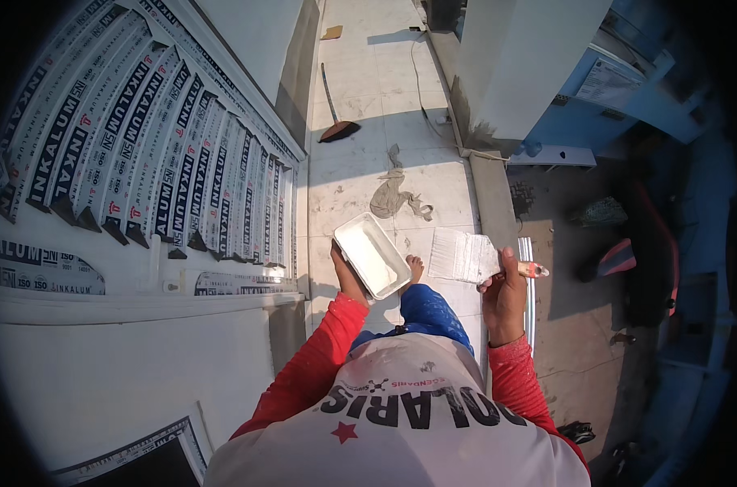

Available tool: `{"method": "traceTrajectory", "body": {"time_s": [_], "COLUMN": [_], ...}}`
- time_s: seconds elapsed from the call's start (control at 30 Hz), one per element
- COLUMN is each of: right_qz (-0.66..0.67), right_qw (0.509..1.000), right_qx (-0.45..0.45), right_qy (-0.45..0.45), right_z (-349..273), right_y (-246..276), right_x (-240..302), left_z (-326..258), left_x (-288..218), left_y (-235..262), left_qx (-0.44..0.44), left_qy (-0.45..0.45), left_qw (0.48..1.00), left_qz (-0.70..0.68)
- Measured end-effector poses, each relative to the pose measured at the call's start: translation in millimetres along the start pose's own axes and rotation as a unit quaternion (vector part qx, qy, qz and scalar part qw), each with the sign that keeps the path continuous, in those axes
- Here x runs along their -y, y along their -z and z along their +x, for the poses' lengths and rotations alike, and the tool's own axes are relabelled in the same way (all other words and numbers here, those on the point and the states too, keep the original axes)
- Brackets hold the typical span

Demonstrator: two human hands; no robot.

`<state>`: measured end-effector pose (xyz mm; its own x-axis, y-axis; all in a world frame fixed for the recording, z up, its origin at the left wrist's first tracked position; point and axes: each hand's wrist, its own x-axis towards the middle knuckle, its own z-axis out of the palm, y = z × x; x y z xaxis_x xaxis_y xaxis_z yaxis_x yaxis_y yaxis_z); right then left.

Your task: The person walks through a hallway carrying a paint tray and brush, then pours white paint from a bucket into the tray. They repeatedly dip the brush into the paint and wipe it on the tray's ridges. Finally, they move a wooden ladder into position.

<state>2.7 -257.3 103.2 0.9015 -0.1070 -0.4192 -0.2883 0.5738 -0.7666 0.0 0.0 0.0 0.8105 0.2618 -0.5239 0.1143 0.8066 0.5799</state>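
Observation:
A white rectangular paint tub (391, 274) with white paint in it is held at waist height by my left hand (350, 274), its fingers wrapped round the near left side. My right hand (506, 302) grips a wide paintbrush (464, 256) by its orange-red handle. The brush lies level, its broad bristles coated in white and pointing left, toward the tub but apart from it. Most of my left fingers are hidden beneath the tub.
On the white tiled floor ahead lie a crumpled grey rag (394, 199) and a long-handled broom (339, 130). A louvred shutter (141, 130) covered in printed film stands at left. A low ledge (495, 191) and pillar (515, 73) border the right, above a lower yard with a red-and-black motorbike (648, 235).

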Motion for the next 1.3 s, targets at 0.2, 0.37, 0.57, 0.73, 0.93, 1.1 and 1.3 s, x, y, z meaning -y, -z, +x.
{"method": "traceTrajectory", "body": {"time_s": [0.2,0.37,0.57,0.73,0.93,1.1,1.3], "right_qz": [-0.001,0.002,0.001,0.035,0.096,0.141,0.124], "right_qw": [0.998,0.990,0.984,0.985,0.989,0.986,0.979], "right_qx": [0.017,0.100,0.085,-0.002,-0.051,0.001,-0.027], "right_qy": [-0.058,-0.095,-0.158,-0.168,-0.099,-0.091,-0.158], "right_z": [206.9,336.7,514.0,642.4,798.9,974.5,1168.5], "right_y": [-153.4,-246.4,-313.6,-362.7,-428.3,-471.9,-622.2], "right_x": [36.2,51.6,36.1,76.8,129.7,121.8,181.2], "left_z": [147.7,260.3,460.9,598.0,769.2,890.4,1048.8], "left_x": [-92.6,-131.2,-161.1,-227.4,-281.2,-310.9,-360.7], "left_y": [-92.3,-141.4,-190.0,-324.9,-437.6,-529.8,-601.2], "left_qx": [-0.003,0.091,0.041,0.079,0.098,0.104,0.027], "left_qy": [0.006,0.025,-0.002,0.064,0.156,0.209,0.057], "left_qw": [1.000,0.991,0.990,0.995,0.975,0.972,0.994], "left_qz": [-0.005,-0.095,-0.132,-0.016,0.127,-0.003,0.084]}}
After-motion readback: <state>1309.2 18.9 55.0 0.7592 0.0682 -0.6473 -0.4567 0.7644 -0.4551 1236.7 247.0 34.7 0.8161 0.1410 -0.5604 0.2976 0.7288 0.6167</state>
